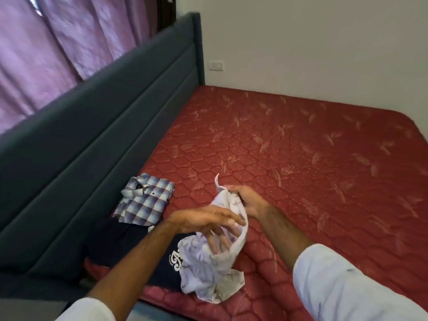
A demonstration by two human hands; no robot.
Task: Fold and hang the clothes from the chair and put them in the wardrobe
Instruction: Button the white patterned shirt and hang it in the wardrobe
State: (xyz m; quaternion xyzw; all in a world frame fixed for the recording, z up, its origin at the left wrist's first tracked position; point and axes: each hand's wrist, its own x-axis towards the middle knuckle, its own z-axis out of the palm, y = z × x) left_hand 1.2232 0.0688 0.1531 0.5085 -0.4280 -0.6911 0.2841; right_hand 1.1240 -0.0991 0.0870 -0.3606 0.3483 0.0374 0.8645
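Bare forearms, rolled white sleeves

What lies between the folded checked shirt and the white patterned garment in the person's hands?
In the head view, a dark navy garment with white lettering lies on the mattress between the checked shirt and the white patterned garment.

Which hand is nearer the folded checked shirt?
Left. The left hand is just right of the checked shirt; the right hand, gripping the white garment, is farther right.
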